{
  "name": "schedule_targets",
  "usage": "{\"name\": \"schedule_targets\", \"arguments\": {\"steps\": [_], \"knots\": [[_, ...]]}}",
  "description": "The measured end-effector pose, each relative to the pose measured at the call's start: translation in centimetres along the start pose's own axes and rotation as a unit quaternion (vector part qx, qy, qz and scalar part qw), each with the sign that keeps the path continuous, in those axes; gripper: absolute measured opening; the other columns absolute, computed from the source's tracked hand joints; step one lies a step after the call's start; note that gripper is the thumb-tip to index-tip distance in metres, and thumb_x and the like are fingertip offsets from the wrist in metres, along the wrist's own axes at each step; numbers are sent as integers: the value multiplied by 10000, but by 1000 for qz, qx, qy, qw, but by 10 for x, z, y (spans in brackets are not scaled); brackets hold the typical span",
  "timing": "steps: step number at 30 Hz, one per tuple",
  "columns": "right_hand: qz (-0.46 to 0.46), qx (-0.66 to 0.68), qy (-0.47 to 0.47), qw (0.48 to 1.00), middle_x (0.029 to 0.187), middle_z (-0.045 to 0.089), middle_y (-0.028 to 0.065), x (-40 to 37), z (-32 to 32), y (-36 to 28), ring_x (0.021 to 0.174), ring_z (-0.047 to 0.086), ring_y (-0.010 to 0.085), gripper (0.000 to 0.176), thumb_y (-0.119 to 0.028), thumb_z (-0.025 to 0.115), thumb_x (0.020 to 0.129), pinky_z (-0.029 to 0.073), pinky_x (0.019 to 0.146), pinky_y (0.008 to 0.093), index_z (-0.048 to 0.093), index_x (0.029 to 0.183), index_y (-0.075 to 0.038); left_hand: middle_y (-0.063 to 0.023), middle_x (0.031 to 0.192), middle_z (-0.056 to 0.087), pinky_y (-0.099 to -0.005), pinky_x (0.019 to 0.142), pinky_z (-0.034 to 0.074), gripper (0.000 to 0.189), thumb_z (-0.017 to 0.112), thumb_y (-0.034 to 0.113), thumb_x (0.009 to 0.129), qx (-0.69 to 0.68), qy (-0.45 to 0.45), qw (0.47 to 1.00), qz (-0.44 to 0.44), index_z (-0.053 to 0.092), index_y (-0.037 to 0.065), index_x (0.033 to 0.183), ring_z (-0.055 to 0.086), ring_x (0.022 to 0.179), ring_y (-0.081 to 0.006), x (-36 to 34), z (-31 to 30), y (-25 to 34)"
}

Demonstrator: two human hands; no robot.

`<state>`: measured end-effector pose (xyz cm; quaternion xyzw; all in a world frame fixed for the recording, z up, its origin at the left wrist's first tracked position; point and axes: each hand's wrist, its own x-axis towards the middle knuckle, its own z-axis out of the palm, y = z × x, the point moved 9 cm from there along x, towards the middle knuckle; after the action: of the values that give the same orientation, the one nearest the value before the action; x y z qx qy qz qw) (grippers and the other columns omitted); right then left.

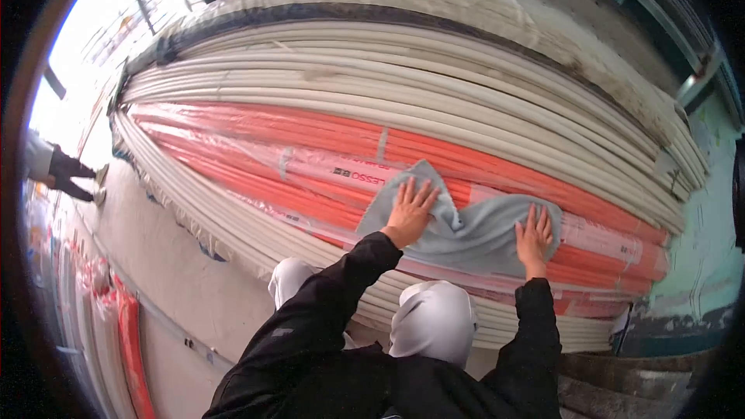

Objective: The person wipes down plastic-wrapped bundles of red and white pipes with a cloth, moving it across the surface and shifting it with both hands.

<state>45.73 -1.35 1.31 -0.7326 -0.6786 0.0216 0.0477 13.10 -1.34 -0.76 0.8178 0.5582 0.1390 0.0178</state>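
A grey cloth (pixel 481 237) lies partly spread and wrinkled over a bundle of red pipes (pixel 264 136) in clear plastic wrap. My left hand (pixel 411 211) rests on the cloth's left part, palm down, with its fingers spread. On the cloth's right end lies my right hand (pixel 533 239), also flat with fingers apart. Between the two hands the cloth is folded. Pink printed wrapping (pixel 349 171) shows beside the cloth's left edge. What lies directly beneath the cloth is hidden.
Long cream pipes (pixel 326 70) are stacked behind the red ones, and more lie in front near my knees. A person (pixel 66 167) stands at the far left. Wrapped pipes (pixel 128 349) stand at lower left. A pale green wall (pixel 706 225) is at right.
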Motion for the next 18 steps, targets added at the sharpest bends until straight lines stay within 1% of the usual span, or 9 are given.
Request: {"name": "schedule_targets", "arguments": {"steps": [1,4,5,8,11,14,15,18], "knots": [[10,-1,-13,1000,1665,135,173,3,-2,4,1511,154,414,702,-459,477,1035,219,1169,588,206,1609,-159,-117,1622,299,-601,1188,206,775,652,302,909,6,7,1000,21,291,163,1581,232,1488,-438,1,-2,5],[42,-20,-26,999,1652,140,201,9,1,-2,1503,156,437,716,-482,475,1030,221,1160,605,197,1608,-164,-98,1653,240,-598,1203,192,757,611,240,952,8,-55,997,49,230,186,1604,184,1515,-432,3,-4,-3],[31,-18,-40,999,1647,146,206,11,2,-6,1502,151,443,723,-488,483,1025,220,1157,612,201,1606,-164,-83,1655,239,-623,1191,203,724,585,227,969,-6,-58,997,55,235,185,1602,206,1515,-409,3,-9,-5],[-1,-11,-78,997,1635,164,218,12,5,-30,1501,139,458,739,-501,507,1011,217,1150,630,212,1601,-166,-72,1655,240,-657,1177,201,716,581,223,973,40,-91,994,49,237,187,1601,205,1519,-393,-1,-17,-12],[-35,-17,-92,995,1635,164,218,19,13,-55,1512,109,455,762,-496,542,998,212,1151,634,208,1603,-175,-62,1653,247,-683,1167,190,719,578,201,967,20,-84,996,31,236,186,1600,212,1519,-378,-5,-19,-23],[-55,-30,-114,991,1644,150,213,19,20,-80,1519,93,450,782,-492,560,988,193,1161,635,192,1610,-192,-76,1649,251,-686,1163,192,740,591,202,951,35,-65,997,8,235,188,1600,214,1513,-395,-13,-19,-42],[-59,-18,-121,991,1646,131,231,18,20,-87,1521,74,462,813,-480,585,977,170,1169,639,178,1615,-183,-86,1650,245,-687,1162,191,750,596,210,947,45,-60,997,-12,230,181,1601,209,1513,-401,-16,-21,-52],[-72,-34,-111,991,1642,121,258,13,20,-102,1517,65,479,854,-468,610,964,159,1169,647,154,1618,-163,-117,1653,227,-692,1159,188,781,610,238,936,67,-55,993,-75,213,156,1603,194,1513,-418,-28,-24,-89]]}}
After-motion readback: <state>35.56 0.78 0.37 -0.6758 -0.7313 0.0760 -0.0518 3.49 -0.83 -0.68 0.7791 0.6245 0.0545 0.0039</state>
